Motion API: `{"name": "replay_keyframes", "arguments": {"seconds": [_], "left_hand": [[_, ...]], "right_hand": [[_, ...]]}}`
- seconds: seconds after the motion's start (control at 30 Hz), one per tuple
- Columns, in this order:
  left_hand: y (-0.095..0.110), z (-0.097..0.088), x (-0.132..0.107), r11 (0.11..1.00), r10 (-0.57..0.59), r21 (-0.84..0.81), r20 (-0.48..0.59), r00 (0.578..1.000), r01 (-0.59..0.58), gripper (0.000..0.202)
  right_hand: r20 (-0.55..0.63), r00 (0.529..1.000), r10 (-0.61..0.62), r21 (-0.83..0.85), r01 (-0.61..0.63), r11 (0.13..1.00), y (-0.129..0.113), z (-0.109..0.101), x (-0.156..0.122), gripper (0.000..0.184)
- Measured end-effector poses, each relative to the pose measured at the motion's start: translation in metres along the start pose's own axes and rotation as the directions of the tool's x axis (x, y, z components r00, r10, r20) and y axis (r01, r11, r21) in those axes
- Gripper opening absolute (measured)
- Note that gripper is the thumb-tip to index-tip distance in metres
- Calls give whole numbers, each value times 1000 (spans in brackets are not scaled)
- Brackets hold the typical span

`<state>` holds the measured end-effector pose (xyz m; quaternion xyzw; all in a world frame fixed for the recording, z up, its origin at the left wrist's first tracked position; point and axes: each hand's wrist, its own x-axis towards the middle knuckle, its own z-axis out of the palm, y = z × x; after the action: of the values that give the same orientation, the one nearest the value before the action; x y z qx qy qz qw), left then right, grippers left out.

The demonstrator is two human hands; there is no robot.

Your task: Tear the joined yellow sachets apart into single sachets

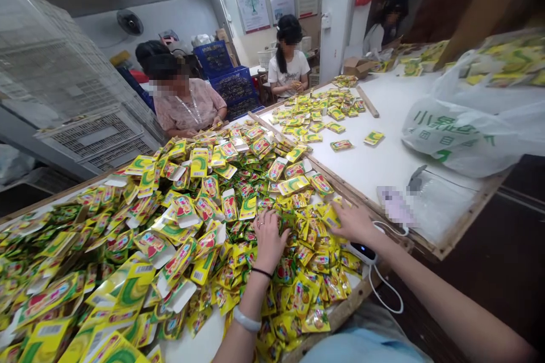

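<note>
My left hand [270,241] rests on the heap with its fingers spread over green and yellow sachets [293,224] and its thumb apart; nothing shows in its grip. Farther right, my right hand [356,222] has its fingers and thumb around a yellow packet [331,217] at the heap's right edge. Small open-ended cardboard boxes [186,209], yellow with green and red print, lie jumbled over the sachets to the left. Yellow sachets [315,320] pile up near my body.
Wooden strips [340,184] edge the white tabletop [361,159]. A white plastic bag [455,125], a phone [394,204] and a cabled device [363,252] sit to the right. Two people [187,99] [290,62] work across the table. Plastic crates [93,136] stand at left.
</note>
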<state>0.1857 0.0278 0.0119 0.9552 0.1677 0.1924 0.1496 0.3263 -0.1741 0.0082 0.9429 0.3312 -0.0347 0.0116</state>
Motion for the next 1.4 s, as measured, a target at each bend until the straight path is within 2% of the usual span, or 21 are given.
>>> {"name": "replay_keyframes", "arguments": {"seconds": [0.1, 0.23, 0.33, 0.47, 0.57, 0.63, 0.7, 0.73, 0.8, 0.87, 0.93, 1.03, 1.13, 1.2, 1.23, 1.3, 1.33, 1.37, 1.4], "left_hand": [[1, -1, -4, 983, -2, -182, 40, 999, 9, 17], [-6, 0, -12, 933, -69, -342, 140, 988, 114, 37], [-12, 1, -14, 894, -73, -424, 178, 981, 144, 43], [-17, 7, -12, 796, -168, -548, 207, 964, 256, 44], [-20, 12, -8, 635, -274, -694, 210, 938, 341, 43], [-21, 14, -5, 516, -321, -781, 204, 925, 351, 43], [-21, 13, -3, 459, -335, -820, 196, 922, 341, 44], [-21, 12, -4, 449, -336, -828, 193, 922, 337, 45], [-18, 7, -6, 403, -341, -850, 204, 917, 339, 48], [-15, 0, -11, 331, -349, -877, 231, 908, 350, 51], [-11, -8, -16, 274, -341, -889, 266, 902, 366, 53], [-8, -15, -21, 298, -318, -874, 288, 903, 384, 56], [-6, -18, -22, 371, -318, -840, 286, 904, 396, 57], [-4, -17, -22, 385, -306, -827, 305, 902, 410, 58], [-3, -17, -22, 383, -288, -824, 321, 902, 416, 57], [3, -18, -24, 387, -244, -818, 354, 903, 425, 54], [7, -20, -26, 400, -232, -812, 360, 904, 426, 52], [11, -21, -28, 416, -227, -803, 362, 904, 426, 51], [15, -23, -31, 427, -225, -797, 363, 904, 427, 49]], "right_hand": [[-15, 999, -30, -30, 29, 999, -9, -1, -9, 67], [-22, 999, -23, -20, 23, 1000, -16, -7, -13, 46], [-32, 999, 37, 1, -37, 999, -14, -11, -14, 40], [-72, 993, 89, 32, -87, 996, -2, -22, -17, 40], [-213, 968, 136, 110, -115, 987, 13, -44, -9, 52], [-363, 915, 178, 136, -137, 981, 23, -62, 5, 63], [-470, 860, 201, 110, -168, 979, 29, -77, 23, 68], [-470, 861, 194, 97, -169, 981, 30, -80, 31, 65], [-362, 920, 148, 92, -122, 988, 25, -76, 42, 51], [-201, 977, 76, 121, -52, 991, 16, -60, 43, 39], [-101, 994, 37, 151, -21, 988, 8, -38, 39, 34], [-30, 999, 21, 218, -14, 976, 5, -17, 30, 29], [-20, 1000, -6, 325, 12, 946, 5, -19, 22, 22], [-50, 997, -55, 474, 72, 878, -1, -29, 13, 22], [-61, 993, -104, 601, 120, 790, -7, -35, 7, 23], [-80, 968, -237, 846, 191, 497, -24, -44, -4, 28], [-93, 951, -297, 917, 198, 347, -34, -47, -8, 31], [-104, 937, -334, 949, 195, 250, -42, -49, -12, 31], [-111, 929, -352, 953, 200, 227, -50, -49, -15, 30]]}}
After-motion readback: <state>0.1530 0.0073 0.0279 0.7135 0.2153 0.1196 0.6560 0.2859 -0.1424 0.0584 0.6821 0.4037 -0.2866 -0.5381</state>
